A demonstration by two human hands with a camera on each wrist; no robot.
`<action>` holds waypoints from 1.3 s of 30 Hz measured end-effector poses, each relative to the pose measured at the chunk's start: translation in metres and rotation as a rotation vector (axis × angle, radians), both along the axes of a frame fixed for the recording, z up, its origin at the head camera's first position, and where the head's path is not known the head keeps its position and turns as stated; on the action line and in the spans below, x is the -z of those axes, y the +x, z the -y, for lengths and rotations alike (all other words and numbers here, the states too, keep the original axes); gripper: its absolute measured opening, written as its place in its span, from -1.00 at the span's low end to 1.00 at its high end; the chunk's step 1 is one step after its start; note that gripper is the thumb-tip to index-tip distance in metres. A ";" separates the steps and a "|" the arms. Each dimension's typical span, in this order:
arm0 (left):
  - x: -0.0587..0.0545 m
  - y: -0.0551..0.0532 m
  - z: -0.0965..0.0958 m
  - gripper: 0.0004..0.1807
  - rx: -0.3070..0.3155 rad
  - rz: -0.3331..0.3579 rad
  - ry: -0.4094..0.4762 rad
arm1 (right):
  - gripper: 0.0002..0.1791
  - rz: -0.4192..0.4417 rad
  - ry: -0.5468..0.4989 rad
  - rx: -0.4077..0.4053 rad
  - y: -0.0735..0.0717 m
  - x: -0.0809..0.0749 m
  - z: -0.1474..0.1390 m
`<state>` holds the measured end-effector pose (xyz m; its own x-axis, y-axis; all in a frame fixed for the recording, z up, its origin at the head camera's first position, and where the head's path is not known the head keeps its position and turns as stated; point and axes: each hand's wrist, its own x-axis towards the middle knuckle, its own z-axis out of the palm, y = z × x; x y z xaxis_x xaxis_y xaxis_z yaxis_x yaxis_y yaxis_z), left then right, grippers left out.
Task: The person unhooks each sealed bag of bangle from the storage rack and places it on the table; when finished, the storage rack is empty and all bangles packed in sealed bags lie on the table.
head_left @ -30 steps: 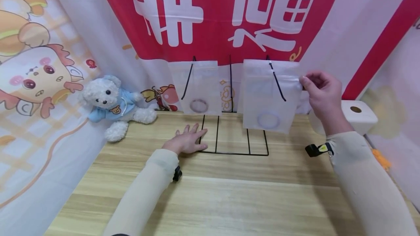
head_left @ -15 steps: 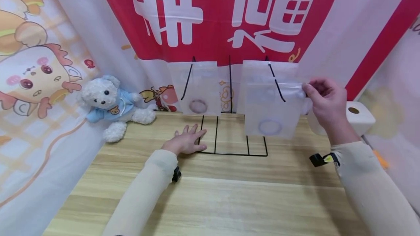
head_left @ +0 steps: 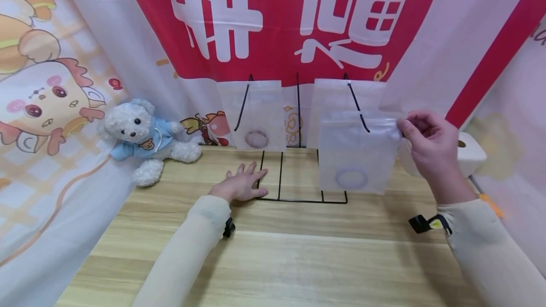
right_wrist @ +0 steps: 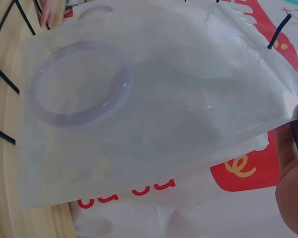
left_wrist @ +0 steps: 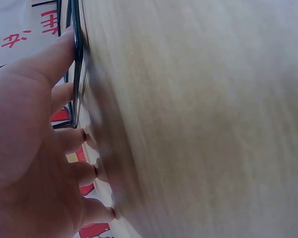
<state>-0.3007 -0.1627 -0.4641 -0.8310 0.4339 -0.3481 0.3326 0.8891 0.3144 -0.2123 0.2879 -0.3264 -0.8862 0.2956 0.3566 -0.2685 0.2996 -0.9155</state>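
Note:
In the head view my right hand pinches the upper right edge of a frosted plastic zip bag. The bag hangs near the tip of the right hook of a black wire rack. A pale purple ring, like a bangle, shows inside it in the right wrist view. Another frosted bag hangs behind on the same hook, partly hidden. On the left hook is a bag with a darker ring. My left hand, fingers spread, rests at the rack base's left corner, touching wire and table.
A white plush bear in a blue top sits at the left back. A white tissue box stands behind my right hand. The wooden table runs up to a printed curtain.
My right hand has moved the front bag toward me and down along the right hook to near its tip. The bag behind it has come into view. My left hand stays put.

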 end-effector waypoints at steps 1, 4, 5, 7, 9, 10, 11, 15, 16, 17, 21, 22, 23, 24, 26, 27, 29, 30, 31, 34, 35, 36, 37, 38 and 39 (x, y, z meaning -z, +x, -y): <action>-0.004 0.003 -0.001 -0.09 0.001 -0.001 -0.002 | -0.65 0.001 0.000 -0.001 0.002 0.001 0.000; -0.007 0.005 -0.001 -0.10 0.006 -0.007 -0.015 | -0.69 -0.030 -0.050 -0.030 0.009 0.003 -0.001; -0.005 0.004 -0.001 -0.10 0.007 -0.009 -0.016 | -0.71 -0.043 -0.067 -0.040 0.011 0.004 -0.002; 0.002 0.000 0.000 -0.08 0.008 -0.012 -0.006 | -0.75 -0.072 -0.102 -0.052 0.015 0.006 -0.002; 0.009 -0.005 0.001 -0.05 0.009 -0.013 -0.001 | -0.79 -0.090 -0.136 -0.064 0.019 0.007 -0.002; 0.015 -0.009 0.002 -0.04 0.011 -0.020 -0.002 | -0.79 -0.094 -0.152 -0.063 0.021 0.008 -0.002; 0.020 -0.011 0.004 -0.04 0.012 -0.022 0.004 | -0.81 -0.098 -0.160 -0.057 0.023 0.008 -0.002; 0.027 -0.016 0.004 -0.05 0.008 -0.030 -0.020 | -0.84 -0.100 -0.190 -0.046 0.032 0.008 -0.001; 0.028 -0.016 0.005 -0.06 0.006 -0.032 -0.022 | -0.84 -0.111 -0.209 -0.047 0.035 0.009 0.000; 0.023 -0.013 0.003 -0.07 0.005 -0.026 -0.020 | -0.83 -0.121 -0.228 -0.051 0.038 0.009 0.000; 0.022 -0.012 0.002 -0.07 0.006 -0.026 -0.012 | -0.83 -0.177 -0.308 -0.058 0.048 0.012 0.001; 0.023 -0.012 0.002 -0.06 0.007 -0.033 -0.009 | -0.83 -0.200 -0.337 -0.061 0.050 0.012 0.001; 0.023 -0.013 0.002 -0.06 0.011 -0.034 -0.009 | -0.83 -0.216 -0.355 -0.066 0.052 0.013 0.000; 0.026 -0.015 0.003 -0.05 0.012 -0.037 -0.010 | -0.84 -0.229 -0.377 -0.072 0.055 0.013 0.000; 0.027 -0.017 0.003 -0.04 0.014 -0.038 -0.004 | -0.83 -0.248 -0.419 -0.091 0.061 0.015 -0.002; 0.027 -0.017 0.003 -0.05 0.015 -0.036 -0.006 | -0.83 -0.247 -0.426 -0.097 0.064 0.016 -0.004; 0.025 -0.017 0.003 -0.04 0.021 -0.031 -0.004 | -0.81 -0.228 -0.437 -0.100 0.071 0.018 -0.008; 0.026 -0.017 0.003 -0.04 0.023 -0.033 -0.004 | -0.80 -0.213 -0.436 -0.099 0.074 0.020 -0.011; 0.024 -0.016 0.003 -0.04 0.022 -0.031 -0.004 | -0.79 -0.198 -0.432 -0.098 0.077 0.022 -0.013; 0.019 -0.013 0.003 -0.04 0.021 -0.025 -0.004 | -0.75 -0.165 -0.447 -0.107 0.084 0.029 -0.020; 0.017 -0.012 0.003 -0.04 0.019 -0.022 -0.004 | -0.75 -0.156 -0.453 -0.116 0.086 0.031 -0.022; 0.017 -0.012 0.003 -0.04 0.020 -0.026 -0.004 | -0.74 -0.146 -0.457 -0.128 0.087 0.034 -0.025; 0.015 -0.011 0.002 -0.04 0.016 -0.018 -0.002 | -0.74 -0.132 -0.459 -0.131 0.088 0.038 -0.028; 0.014 -0.012 0.002 -0.04 0.014 -0.015 -0.001 | -0.73 -0.115 -0.465 -0.139 0.089 0.041 -0.031; 0.013 -0.011 0.002 -0.04 0.013 -0.011 -0.003 | -0.73 -0.094 -0.469 -0.142 0.090 0.044 -0.034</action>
<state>-0.3120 -0.1644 -0.4770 -0.8294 0.4434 -0.3398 0.3472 0.8857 0.3082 -0.1224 0.3219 -0.3708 -0.8999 0.3218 0.2944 -0.3646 -0.1845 -0.9127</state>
